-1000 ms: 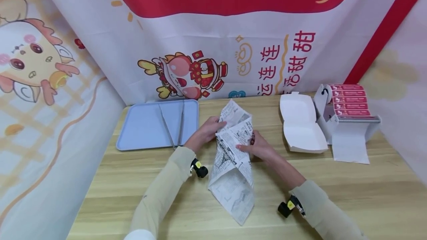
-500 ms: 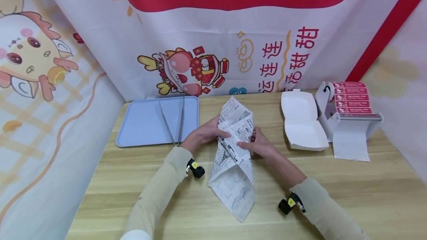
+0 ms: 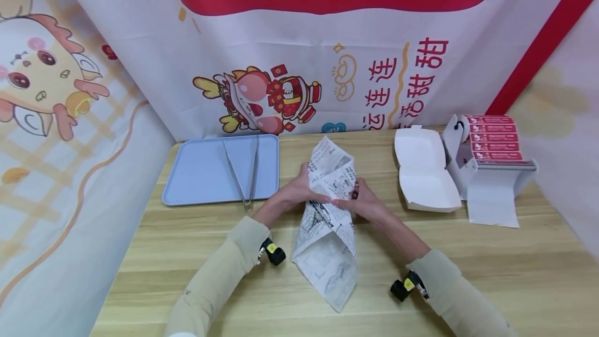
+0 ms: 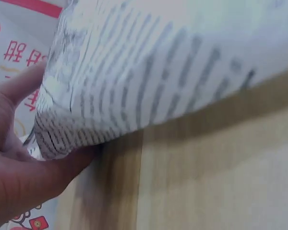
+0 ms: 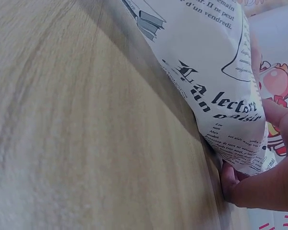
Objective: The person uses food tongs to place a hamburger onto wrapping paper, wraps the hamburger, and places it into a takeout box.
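Observation:
A sheet of newspaper-print wrapping paper (image 3: 331, 269) lies folded into a long packet in the middle of the table, its near end a loose point. What the packet contains is hidden. My left hand (image 3: 299, 190) grips its left side, thumb across the top layer. On the opposite side my right hand (image 3: 367, 203) holds the edge, its thumb also on top, so the thumb tips almost meet. The left wrist view shows fingers and thumb around the paper (image 4: 134, 72). In the right wrist view, fingertips reach under the paper's (image 5: 201, 57) lower edge by the tabletop.
Metal tongs (image 3: 254, 176) lie on a blue tray (image 3: 192, 183) at the back left, their joined end past its near edge. An open white takeaway box (image 3: 427, 186) stands back right, beside a dispenser with a roll of red labels (image 3: 493, 137). A printed cloth (image 3: 299, 30) hangs behind the table.
My left thumb has slid down and rightward over the paper, to near the right thumb. The left wrist has lowered slightly. The right hand keeps its hold; the packet has barely moved.

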`<state>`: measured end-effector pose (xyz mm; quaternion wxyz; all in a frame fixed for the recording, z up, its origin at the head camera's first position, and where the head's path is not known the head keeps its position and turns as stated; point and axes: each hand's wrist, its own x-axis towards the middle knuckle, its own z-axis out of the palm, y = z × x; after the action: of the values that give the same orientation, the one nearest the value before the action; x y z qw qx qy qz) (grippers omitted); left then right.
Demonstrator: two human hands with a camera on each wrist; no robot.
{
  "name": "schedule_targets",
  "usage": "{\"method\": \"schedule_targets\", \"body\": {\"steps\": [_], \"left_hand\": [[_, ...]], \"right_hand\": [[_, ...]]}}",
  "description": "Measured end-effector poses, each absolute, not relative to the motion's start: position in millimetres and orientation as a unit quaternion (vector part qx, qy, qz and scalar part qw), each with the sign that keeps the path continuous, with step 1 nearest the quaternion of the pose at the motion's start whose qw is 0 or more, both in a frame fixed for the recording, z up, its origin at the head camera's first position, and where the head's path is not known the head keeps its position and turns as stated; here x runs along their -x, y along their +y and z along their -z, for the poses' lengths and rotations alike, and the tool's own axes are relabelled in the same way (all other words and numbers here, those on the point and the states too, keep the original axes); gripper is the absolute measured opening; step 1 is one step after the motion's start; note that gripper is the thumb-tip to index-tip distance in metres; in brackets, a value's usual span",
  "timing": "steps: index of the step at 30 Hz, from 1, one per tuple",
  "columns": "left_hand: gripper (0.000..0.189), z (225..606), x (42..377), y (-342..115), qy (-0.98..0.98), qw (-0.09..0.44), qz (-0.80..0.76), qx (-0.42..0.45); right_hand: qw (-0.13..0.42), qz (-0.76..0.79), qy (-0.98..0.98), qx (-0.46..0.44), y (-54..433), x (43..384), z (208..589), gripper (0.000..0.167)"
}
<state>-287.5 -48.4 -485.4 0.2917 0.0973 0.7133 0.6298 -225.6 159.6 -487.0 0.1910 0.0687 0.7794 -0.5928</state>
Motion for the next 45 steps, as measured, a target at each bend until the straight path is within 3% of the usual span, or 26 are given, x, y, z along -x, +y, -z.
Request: {"method": "schedule_targets", "body": {"steps": [7,14,21,27,34,39,45], "left_hand": [[0.126,486.6,281.5,-45.1,0.725,0.281,-0.624,-0.079],[0.125,487.6,276.5,-44.7,0.736,0.29,-0.608,-0.062],[0.116,487.5,277.4,-42.1,0.739,0.288,-0.606,-0.068],[0.11,484.1,277.1,-40.3,0.746,0.282,-0.601,-0.056],[0.115,483.2,270.2,-43.7,0.768,0.253,-0.585,-0.063],[0.123,482.6,264.1,-47.2,0.78,0.256,-0.568,-0.048],[0.114,483.6,260.2,-45.5,0.768,0.27,-0.578,-0.054]], "right_hand": [[0.224,0.684,0.688,-0.097,164.2,241.1,484.2,0.084],[0.248,0.688,0.673,-0.105,170.0,266.3,491.0,0.061],[0.163,0.57,0.796,-0.117,172.9,268.3,496.7,0.039],[0.128,0.539,0.82,-0.142,172.8,264.1,496.3,0.037],[0.1,0.626,0.758,-0.155,172.5,260.6,497.9,0.036],[0.13,0.683,0.701,-0.16,172.5,262.2,498.0,0.043],[0.239,0.746,0.614,-0.092,175.8,269.8,498.3,0.062]]}}
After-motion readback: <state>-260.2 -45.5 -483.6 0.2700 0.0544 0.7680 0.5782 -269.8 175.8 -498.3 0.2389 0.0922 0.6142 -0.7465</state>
